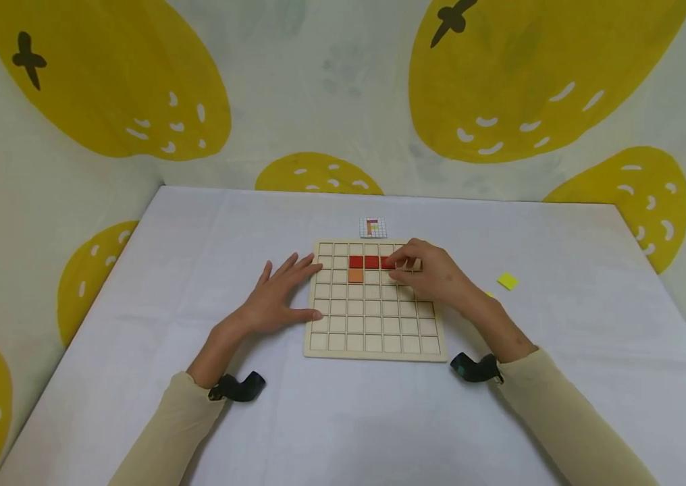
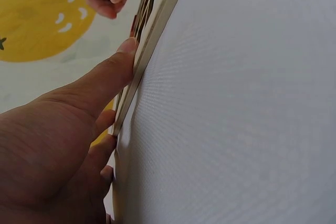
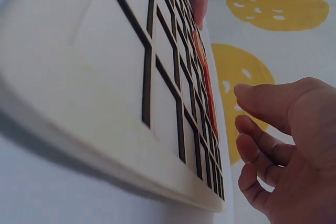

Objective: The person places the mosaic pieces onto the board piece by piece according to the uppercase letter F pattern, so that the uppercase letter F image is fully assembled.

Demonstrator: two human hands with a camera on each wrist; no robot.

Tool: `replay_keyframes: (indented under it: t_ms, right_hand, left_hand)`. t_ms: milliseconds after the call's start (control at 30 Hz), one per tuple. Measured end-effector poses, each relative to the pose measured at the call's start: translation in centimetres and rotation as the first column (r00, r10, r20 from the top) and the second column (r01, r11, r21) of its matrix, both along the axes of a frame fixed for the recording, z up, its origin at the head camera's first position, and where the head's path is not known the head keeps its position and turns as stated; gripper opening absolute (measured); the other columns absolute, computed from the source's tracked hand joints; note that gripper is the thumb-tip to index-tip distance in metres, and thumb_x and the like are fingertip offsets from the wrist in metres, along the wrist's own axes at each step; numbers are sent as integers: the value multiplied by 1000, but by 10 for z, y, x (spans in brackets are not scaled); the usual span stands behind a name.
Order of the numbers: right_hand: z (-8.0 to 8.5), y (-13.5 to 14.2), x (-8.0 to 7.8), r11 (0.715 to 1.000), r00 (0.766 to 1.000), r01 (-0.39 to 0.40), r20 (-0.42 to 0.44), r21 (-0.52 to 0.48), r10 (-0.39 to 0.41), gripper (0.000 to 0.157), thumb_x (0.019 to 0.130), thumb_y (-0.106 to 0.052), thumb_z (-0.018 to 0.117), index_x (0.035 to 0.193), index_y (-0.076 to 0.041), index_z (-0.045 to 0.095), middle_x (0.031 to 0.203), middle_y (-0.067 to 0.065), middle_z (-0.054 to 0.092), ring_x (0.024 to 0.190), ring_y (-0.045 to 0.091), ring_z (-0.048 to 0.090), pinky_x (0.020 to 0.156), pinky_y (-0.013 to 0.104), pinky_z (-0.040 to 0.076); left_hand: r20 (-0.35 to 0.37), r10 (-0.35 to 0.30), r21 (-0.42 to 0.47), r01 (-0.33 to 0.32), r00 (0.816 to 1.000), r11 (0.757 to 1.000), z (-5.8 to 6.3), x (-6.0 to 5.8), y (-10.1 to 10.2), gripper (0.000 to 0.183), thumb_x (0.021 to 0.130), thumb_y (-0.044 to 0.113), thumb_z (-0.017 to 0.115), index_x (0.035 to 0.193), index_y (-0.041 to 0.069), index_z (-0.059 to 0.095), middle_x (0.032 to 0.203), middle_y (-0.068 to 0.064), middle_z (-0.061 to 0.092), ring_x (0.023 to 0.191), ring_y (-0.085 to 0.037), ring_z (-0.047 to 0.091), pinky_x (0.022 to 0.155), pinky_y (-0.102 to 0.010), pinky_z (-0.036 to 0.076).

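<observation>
A square wooden grid board lies flat on the table. Three red square tiles sit side by side in one of its upper rows, and an orange tile fills the cell below the leftmost red one. My left hand rests at the board's left edge, fingers spread, with thumb and fingertips touching the rim. Over the upper right of the board hovers my right hand, close to the rightmost red tile. In the right wrist view its fingers are loosely bent, the thumb stands apart, and no tile shows between them.
Behind the board lies a small card printed with a coloured grid pattern. A yellow tile is on the white tablecloth to the right; another yellow piece is mostly hidden by the right wrist. Dark wrist cameras hang below both wrists.
</observation>
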State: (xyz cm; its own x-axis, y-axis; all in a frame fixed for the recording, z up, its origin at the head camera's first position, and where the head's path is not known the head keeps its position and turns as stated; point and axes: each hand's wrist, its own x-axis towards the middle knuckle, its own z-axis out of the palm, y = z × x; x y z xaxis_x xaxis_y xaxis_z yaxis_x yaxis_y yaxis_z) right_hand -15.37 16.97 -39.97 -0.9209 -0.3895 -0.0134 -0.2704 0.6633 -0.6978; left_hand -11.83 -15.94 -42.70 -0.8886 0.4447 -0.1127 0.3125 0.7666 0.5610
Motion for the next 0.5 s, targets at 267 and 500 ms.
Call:
replay_keyframes:
  t_ms: [267, 500]
  right_hand:
    - [0, 15, 3, 1000, 999, 29, 14, 3, -29, 20, 98, -22, 73, 117, -15, 75, 107, 1, 66, 99, 21, 58, 84, 35, 48]
    - [1, 27, 7, 999, 999, 53, 0, 9, -53, 19, 99, -22, 73, 116, -15, 75, 109, 0, 67, 100, 20, 57, 85, 35, 46]
  left_hand:
    - [0, -1, 2, 1, 1000, 1000, -1, 0, -1, 90, 89, 49, 80, 163, 26, 35, 176, 2, 20, 166, -30, 6, 130, -65, -7]
    - [1, -4, -4, 4, 1000, 1000, -2, -1, -1, 91, 89, 50, 80, 164, 27, 34, 176, 3, 20, 166, -28, 6, 130, -65, -7]
